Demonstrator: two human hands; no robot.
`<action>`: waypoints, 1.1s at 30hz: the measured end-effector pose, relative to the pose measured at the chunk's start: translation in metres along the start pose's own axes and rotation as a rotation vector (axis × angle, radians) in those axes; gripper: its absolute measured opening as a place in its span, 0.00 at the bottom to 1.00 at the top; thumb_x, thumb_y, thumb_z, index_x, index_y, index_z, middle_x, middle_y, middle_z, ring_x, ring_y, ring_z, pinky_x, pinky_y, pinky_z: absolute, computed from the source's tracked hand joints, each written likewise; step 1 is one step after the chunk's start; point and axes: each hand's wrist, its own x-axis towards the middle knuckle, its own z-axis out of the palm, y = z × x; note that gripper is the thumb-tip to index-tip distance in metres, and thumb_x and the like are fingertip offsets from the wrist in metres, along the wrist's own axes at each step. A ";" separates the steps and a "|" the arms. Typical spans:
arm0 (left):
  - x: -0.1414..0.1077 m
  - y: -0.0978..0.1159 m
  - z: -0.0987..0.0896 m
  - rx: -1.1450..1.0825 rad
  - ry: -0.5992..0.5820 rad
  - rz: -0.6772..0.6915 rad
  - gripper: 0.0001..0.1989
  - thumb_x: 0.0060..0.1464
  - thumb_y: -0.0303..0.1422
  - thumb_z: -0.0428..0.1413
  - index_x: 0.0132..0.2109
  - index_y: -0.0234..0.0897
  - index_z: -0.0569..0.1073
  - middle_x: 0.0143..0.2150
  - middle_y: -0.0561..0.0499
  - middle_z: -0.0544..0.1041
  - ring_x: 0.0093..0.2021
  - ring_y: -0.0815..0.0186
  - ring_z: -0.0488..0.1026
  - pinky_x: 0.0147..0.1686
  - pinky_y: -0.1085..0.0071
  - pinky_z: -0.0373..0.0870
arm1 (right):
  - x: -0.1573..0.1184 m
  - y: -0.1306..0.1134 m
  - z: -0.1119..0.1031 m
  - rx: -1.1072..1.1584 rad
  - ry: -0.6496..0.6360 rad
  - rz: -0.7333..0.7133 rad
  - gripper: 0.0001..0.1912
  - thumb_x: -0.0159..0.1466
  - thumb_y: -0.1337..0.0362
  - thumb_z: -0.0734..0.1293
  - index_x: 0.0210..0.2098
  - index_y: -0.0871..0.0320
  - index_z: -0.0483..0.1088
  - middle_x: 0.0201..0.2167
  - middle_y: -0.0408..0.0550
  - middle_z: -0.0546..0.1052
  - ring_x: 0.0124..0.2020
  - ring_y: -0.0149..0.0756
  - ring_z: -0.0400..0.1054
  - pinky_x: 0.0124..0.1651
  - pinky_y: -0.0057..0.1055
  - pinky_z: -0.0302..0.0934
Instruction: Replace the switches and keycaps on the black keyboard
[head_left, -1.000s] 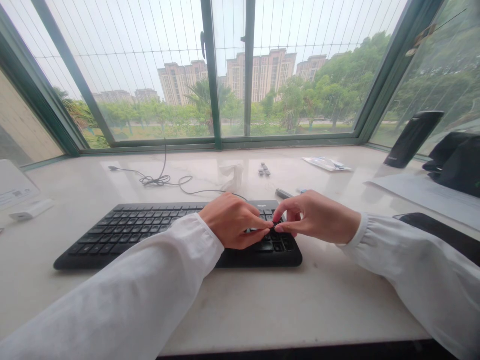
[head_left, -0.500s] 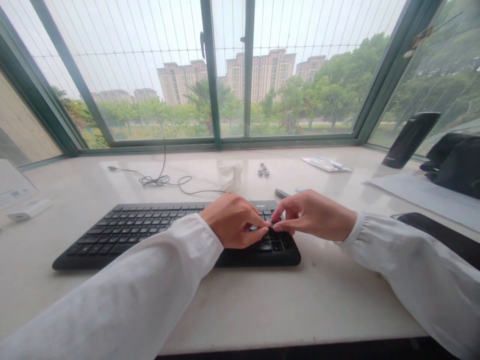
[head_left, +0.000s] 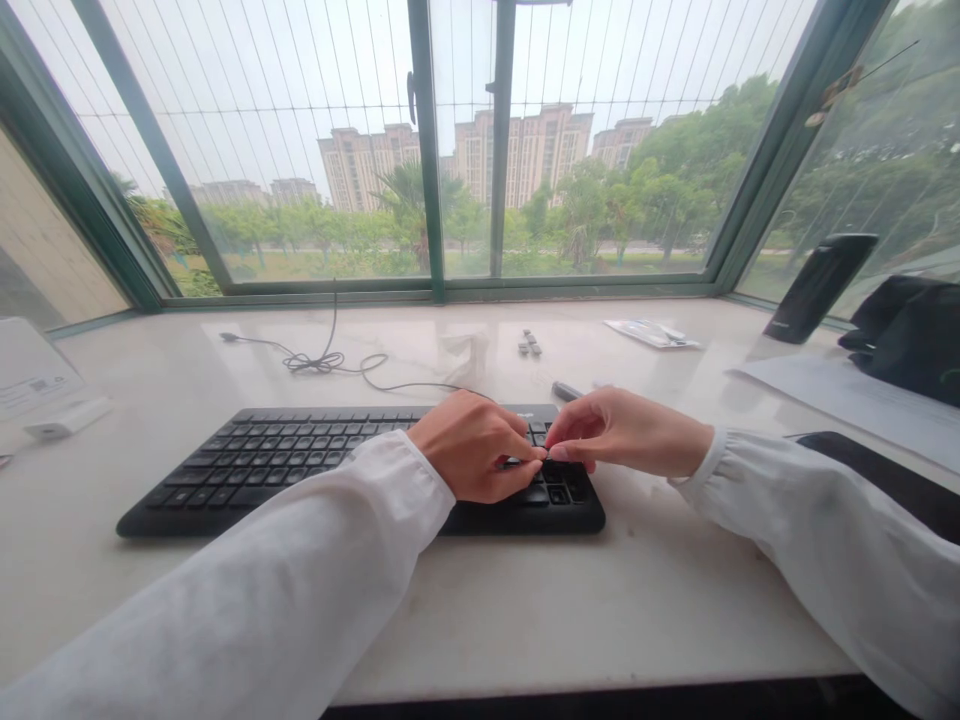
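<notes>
A black wireless keyboard (head_left: 247, 470) lies on the pale stone sill (head_left: 637, 600), and both my hands are over its right end. My left hand (head_left: 472, 447) comes in from the left, with my right hand (head_left: 622, 432) facing it from the right. Their fingertips meet just above the keys near the number pad. Together they pinch something small and dark, probably a black keycap, mostly hidden by the fingers. White sleeves cover both forearms.
Behind the keyboard lie a tangled black cable (head_left: 322, 363) and a dark pen (head_left: 566, 391). A black cylinder (head_left: 821, 288), black bag (head_left: 907, 335) and black pad (head_left: 877, 480) stand at right. A green-framed window (head_left: 435, 150) bounds the sill's far side.
My right hand's fingers now lie flatter and closer to my left fingertips. The pinch stays over the same keys, and the whole view has shifted slightly.
</notes>
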 end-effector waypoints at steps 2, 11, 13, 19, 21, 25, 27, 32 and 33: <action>-0.001 -0.001 0.001 0.032 0.018 0.020 0.13 0.56 0.35 0.51 0.34 0.43 0.81 0.21 0.54 0.69 0.19 0.73 0.63 0.19 0.73 0.52 | -0.002 -0.002 0.000 -0.074 0.006 0.002 0.20 0.53 0.51 0.71 0.37 0.60 0.77 0.26 0.47 0.77 0.27 0.33 0.69 0.31 0.29 0.63; -0.003 -0.005 0.003 0.102 0.080 0.060 0.14 0.59 0.38 0.50 0.37 0.45 0.80 0.21 0.54 0.70 0.19 0.73 0.65 0.19 0.72 0.51 | -0.002 -0.004 0.004 -0.186 0.094 0.006 0.18 0.53 0.53 0.70 0.36 0.59 0.78 0.27 0.47 0.78 0.29 0.34 0.69 0.31 0.29 0.61; -0.003 -0.005 0.003 0.106 0.083 0.059 0.14 0.59 0.38 0.50 0.38 0.46 0.80 0.21 0.55 0.70 0.19 0.73 0.65 0.19 0.72 0.51 | -0.002 -0.003 0.004 -0.206 0.117 -0.001 0.17 0.53 0.52 0.70 0.36 0.58 0.78 0.26 0.46 0.78 0.28 0.33 0.68 0.30 0.28 0.60; -0.002 -0.006 0.003 0.102 0.068 0.054 0.14 0.60 0.38 0.49 0.39 0.46 0.80 0.20 0.55 0.69 0.19 0.74 0.64 0.19 0.73 0.52 | -0.005 -0.006 0.005 -0.291 0.142 -0.013 0.16 0.54 0.53 0.70 0.36 0.56 0.79 0.24 0.44 0.76 0.27 0.32 0.68 0.29 0.27 0.58; -0.002 -0.006 0.003 0.093 0.061 0.057 0.14 0.59 0.39 0.49 0.40 0.47 0.80 0.20 0.55 0.69 0.19 0.74 0.63 0.19 0.73 0.52 | -0.007 -0.008 0.005 -0.324 0.150 -0.011 0.16 0.54 0.53 0.70 0.36 0.56 0.79 0.24 0.44 0.76 0.26 0.31 0.68 0.29 0.27 0.58; -0.002 -0.005 0.001 0.058 0.030 0.043 0.13 0.59 0.38 0.50 0.40 0.46 0.81 0.20 0.55 0.70 0.18 0.74 0.63 0.18 0.74 0.52 | -0.008 -0.010 0.005 -0.358 0.147 -0.007 0.15 0.55 0.53 0.69 0.36 0.55 0.78 0.24 0.43 0.76 0.26 0.31 0.68 0.29 0.27 0.58; -0.001 -0.005 0.000 0.051 0.010 0.036 0.13 0.59 0.38 0.51 0.40 0.46 0.81 0.20 0.55 0.70 0.18 0.74 0.63 0.18 0.74 0.52 | -0.007 -0.010 0.005 -0.364 0.143 -0.008 0.15 0.55 0.53 0.69 0.37 0.54 0.78 0.24 0.43 0.76 0.26 0.31 0.68 0.29 0.27 0.58; 0.000 -0.004 -0.002 0.032 -0.035 0.010 0.13 0.58 0.37 0.51 0.41 0.47 0.81 0.20 0.55 0.70 0.19 0.74 0.63 0.20 0.74 0.53 | -0.006 -0.010 0.005 -0.351 0.143 -0.019 0.16 0.55 0.52 0.69 0.37 0.55 0.79 0.24 0.43 0.76 0.26 0.31 0.67 0.30 0.27 0.58; 0.001 -0.004 -0.002 0.030 -0.045 0.000 0.13 0.58 0.37 0.52 0.41 0.47 0.81 0.20 0.55 0.71 0.19 0.74 0.63 0.20 0.74 0.53 | -0.006 -0.009 0.004 -0.335 0.138 -0.022 0.16 0.55 0.51 0.69 0.36 0.55 0.79 0.24 0.43 0.76 0.26 0.31 0.67 0.30 0.27 0.59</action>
